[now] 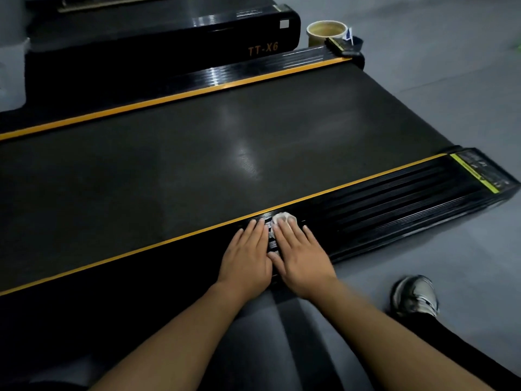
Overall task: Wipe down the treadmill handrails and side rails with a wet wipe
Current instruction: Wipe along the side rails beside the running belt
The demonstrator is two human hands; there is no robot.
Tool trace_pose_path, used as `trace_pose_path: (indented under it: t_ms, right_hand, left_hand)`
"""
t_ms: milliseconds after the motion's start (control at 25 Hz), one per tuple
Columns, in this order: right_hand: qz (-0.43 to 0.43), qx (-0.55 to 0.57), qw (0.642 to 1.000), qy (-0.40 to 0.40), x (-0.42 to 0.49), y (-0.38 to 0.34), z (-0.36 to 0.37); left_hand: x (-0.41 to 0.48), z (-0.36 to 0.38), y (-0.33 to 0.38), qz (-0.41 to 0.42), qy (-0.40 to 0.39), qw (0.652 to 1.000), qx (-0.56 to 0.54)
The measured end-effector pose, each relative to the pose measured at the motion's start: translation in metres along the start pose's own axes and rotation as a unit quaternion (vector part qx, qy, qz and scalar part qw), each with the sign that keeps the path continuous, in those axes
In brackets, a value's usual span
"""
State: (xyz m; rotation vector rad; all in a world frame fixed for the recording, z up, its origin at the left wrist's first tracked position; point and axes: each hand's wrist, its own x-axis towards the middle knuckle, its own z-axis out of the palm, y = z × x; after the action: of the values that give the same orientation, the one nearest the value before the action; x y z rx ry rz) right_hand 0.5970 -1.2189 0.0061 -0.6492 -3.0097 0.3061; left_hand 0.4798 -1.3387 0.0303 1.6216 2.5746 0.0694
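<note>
A black ribbed side rail (394,198) with an orange edge strip runs along the near side of the treadmill belt (169,153). Both hands lie flat on this rail, side by side. My right hand (300,258) presses a crumpled white wet wipe (283,218) against the rail with straight fingers; the wipe shows just past the fingertips. My left hand (246,259) rests flat on the rail beside it, fingers straight, touching no wipe. The far side rail (225,77) lies across the belt.
A second treadmill marked TT-X6 (262,49) stands beyond the far rail. A tan round container (327,32) sits on the grey floor at the treadmill's rear corner. My shoe (415,296) is on the floor at the lower right.
</note>
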Motion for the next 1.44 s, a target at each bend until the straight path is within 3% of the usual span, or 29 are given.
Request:
trace_pose_path:
  t_ms: [80, 240, 400, 480, 640, 760, 840, 1000, 1120, 1200, 1320, 1400, 1440]
  right_hand:
    - [0.016, -0.02, 1.0, 0.008, -0.005, 0.036, -0.012]
    - [0.131, -0.036, 0.991, 0.017, -0.014, 0.092, -0.029]
    - [0.012, -0.037, 0.999, 0.007, -0.009, 0.029, -0.011]
    - [-0.02, -0.063, 0.998, 0.012, -0.011, 0.044, -0.017]
    - [0.072, -0.057, 0.994, 0.059, -0.016, 0.079, -0.024]
    - [0.0, -0.053, 0.998, 0.03, -0.012, 0.042, -0.012]
    - [-0.021, -0.068, 0.996, 0.05, -0.012, 0.055, -0.015]
    - [0.08, -0.04, 0.992, 0.086, -0.018, 0.074, -0.015]
    - [-0.022, -0.017, 0.997, 0.07, -0.022, 0.011, 0.007]
    - [-0.076, -0.033, 0.994, 0.075, -0.026, 0.018, 0.006]
    - [0.019, -0.053, 0.994, 0.097, -0.038, 0.074, -0.007]
    - [0.084, -0.03, 0.989, 0.118, -0.043, 0.071, -0.004]
    - [0.071, -0.015, 0.989, 0.129, -0.043, 0.052, 0.0]
  left_hand:
    - [0.001, -0.001, 0.002, -0.001, 0.018, 1.0, 0.009]
    - [0.001, 0.007, 0.004, -0.009, 0.044, 0.999, -0.001]
    - [0.001, 0.008, 0.004, -0.005, 0.047, 0.999, 0.001]
    - [0.002, 0.007, 0.004, -0.003, 0.051, 0.999, 0.0]
    - [0.003, 0.01, 0.004, -0.002, 0.065, 0.998, -0.005]
    - [0.002, 0.012, 0.003, -0.002, 0.062, 0.998, -0.011]
    - [0.002, 0.011, 0.003, 0.0, 0.065, 0.998, -0.016]
    - [0.003, 0.012, 0.003, -0.003, 0.073, 0.997, -0.015]
    - [0.0, 0.013, 0.001, -0.001, 0.068, 0.998, -0.012]
    - [0.0, 0.013, 0.001, 0.001, 0.073, 0.997, -0.007]
    - [0.002, 0.01, 0.003, 0.0, 0.079, 0.997, -0.014]
    - [0.002, 0.011, 0.003, 0.0, 0.079, 0.997, -0.016]
    - [0.002, 0.011, 0.003, 0.001, 0.079, 0.997, -0.019]
